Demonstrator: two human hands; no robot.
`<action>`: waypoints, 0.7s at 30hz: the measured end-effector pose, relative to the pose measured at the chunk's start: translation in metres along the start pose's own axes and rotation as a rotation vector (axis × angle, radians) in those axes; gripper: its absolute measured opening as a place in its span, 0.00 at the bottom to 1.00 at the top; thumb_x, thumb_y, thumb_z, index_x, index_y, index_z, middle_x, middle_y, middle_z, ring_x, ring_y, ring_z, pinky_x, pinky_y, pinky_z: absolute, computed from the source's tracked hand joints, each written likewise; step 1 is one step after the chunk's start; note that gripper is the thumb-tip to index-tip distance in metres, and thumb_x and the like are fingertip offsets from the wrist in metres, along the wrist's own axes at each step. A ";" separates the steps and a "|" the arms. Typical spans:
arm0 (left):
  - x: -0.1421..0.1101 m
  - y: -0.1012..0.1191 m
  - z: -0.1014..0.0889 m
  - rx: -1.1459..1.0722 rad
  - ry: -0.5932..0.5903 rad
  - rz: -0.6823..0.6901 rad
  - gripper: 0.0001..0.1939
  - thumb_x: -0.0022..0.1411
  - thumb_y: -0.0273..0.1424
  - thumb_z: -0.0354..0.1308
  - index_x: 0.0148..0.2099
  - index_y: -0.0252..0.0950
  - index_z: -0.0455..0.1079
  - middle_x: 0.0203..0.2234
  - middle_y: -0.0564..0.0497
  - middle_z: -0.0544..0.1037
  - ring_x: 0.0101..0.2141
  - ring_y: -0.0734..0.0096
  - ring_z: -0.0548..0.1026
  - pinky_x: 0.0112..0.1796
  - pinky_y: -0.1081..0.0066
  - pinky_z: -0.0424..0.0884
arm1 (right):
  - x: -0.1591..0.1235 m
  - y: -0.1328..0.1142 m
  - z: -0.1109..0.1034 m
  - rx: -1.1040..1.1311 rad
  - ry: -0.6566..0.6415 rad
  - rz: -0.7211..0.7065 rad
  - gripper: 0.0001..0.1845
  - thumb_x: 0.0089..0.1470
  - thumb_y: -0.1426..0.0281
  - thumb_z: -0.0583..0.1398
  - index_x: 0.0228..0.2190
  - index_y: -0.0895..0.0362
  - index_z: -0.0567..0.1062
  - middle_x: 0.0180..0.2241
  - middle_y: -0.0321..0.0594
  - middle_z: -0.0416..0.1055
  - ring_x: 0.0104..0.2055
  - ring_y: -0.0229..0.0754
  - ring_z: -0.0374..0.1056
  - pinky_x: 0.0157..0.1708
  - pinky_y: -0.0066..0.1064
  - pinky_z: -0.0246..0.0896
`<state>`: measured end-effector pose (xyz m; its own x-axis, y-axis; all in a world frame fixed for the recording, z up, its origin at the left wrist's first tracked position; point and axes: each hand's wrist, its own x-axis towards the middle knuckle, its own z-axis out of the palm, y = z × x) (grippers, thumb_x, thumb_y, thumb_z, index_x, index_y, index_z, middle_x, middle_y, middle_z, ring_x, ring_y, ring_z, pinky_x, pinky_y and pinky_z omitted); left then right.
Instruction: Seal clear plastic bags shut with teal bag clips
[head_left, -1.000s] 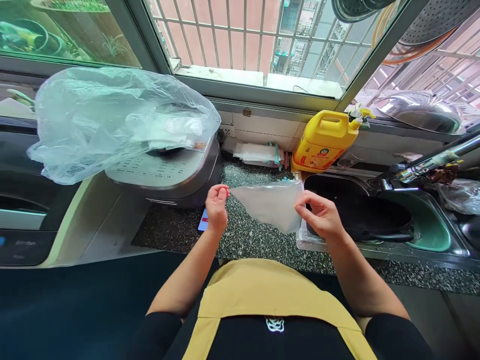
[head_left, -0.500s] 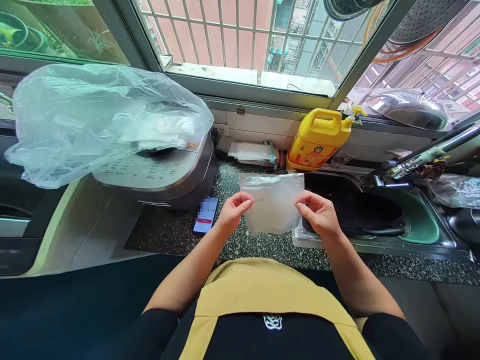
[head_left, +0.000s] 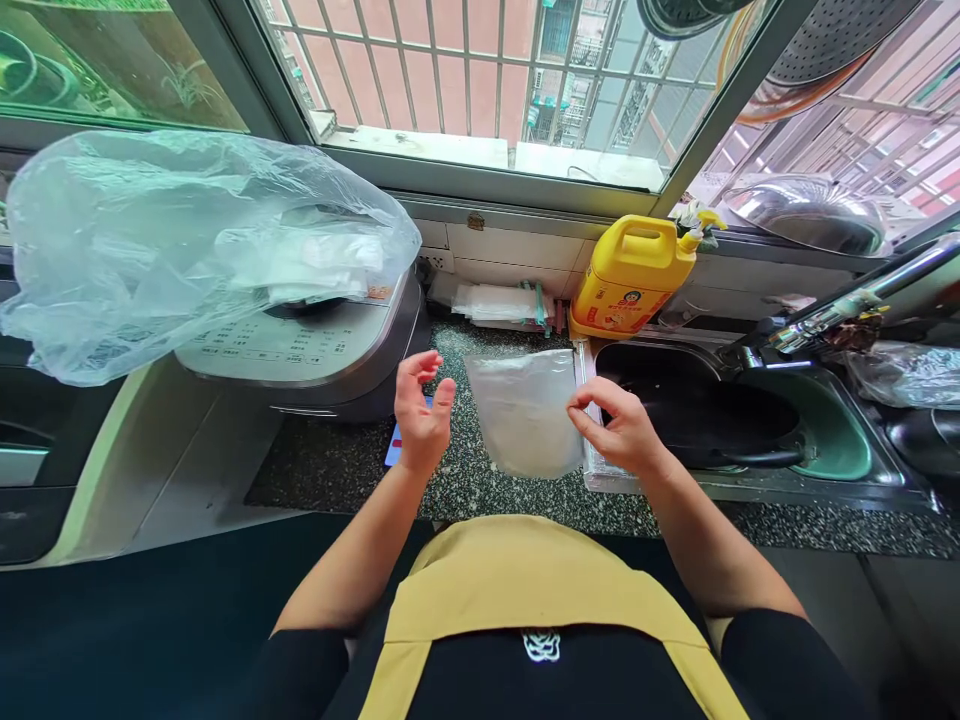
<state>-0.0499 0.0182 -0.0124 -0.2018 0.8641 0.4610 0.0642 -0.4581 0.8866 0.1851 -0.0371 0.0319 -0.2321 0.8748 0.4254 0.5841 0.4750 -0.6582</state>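
A frosted clear plastic bag [head_left: 529, 425] hangs in front of me above the speckled counter, its upper edge tilted. My right hand [head_left: 619, 425] pinches the bag's right side between thumb and index finger. My left hand [head_left: 422, 415] is off the bag to its left, open, with thumb apart from loosely bent fingers. Behind the left hand a phone [head_left: 393, 447] lies on the counter, mostly covered. Under the right hand, a clear plastic package [head_left: 611, 478] sits beside the sink.
A rice cooker [head_left: 292, 350] with a large plastic bag [head_left: 187, 240] over it stands left. Flat packets [head_left: 499, 303] and a yellow pump jug [head_left: 634, 275] line the back wall. Right is a sink [head_left: 844, 430] with a black pan [head_left: 720, 425] and a faucet [head_left: 825, 325].
My left hand has let go of the plastic bag, opened and moved left and up. The bag now tilts from my right hand, which has shifted slightly left.
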 end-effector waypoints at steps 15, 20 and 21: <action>0.049 0.036 0.029 -0.129 -0.825 -0.252 0.08 0.53 0.34 0.58 0.29 0.34 0.68 0.19 0.56 0.69 0.21 0.79 0.63 0.24 0.76 0.60 | -0.023 0.028 -0.010 -0.062 -0.235 0.215 0.10 0.46 0.64 0.64 0.30 0.56 0.72 0.29 0.39 0.72 0.31 0.40 0.66 0.32 0.31 0.60; 0.055 0.029 0.012 -0.097 -0.683 -0.303 0.09 0.50 0.35 0.61 0.28 0.34 0.70 0.17 0.57 0.66 0.20 0.80 0.62 0.23 0.77 0.57 | -0.054 0.051 0.008 0.184 -0.040 0.447 0.13 0.50 0.61 0.59 0.22 0.56 0.70 0.22 0.35 0.68 0.27 0.38 0.64 0.31 0.30 0.61; 0.055 0.026 0.011 -0.089 -0.644 -0.312 0.09 0.49 0.35 0.62 0.28 0.34 0.70 0.17 0.57 0.66 0.20 0.80 0.62 0.23 0.77 0.58 | -0.056 0.053 0.012 0.229 0.019 0.458 0.13 0.50 0.60 0.60 0.22 0.56 0.70 0.22 0.34 0.67 0.27 0.38 0.64 0.32 0.30 0.61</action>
<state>-0.0487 0.0559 0.0367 0.4207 0.8962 0.1408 0.0126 -0.1610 0.9869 0.2196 -0.0598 -0.0346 0.0230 0.9972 0.0710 0.4371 0.0538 -0.8978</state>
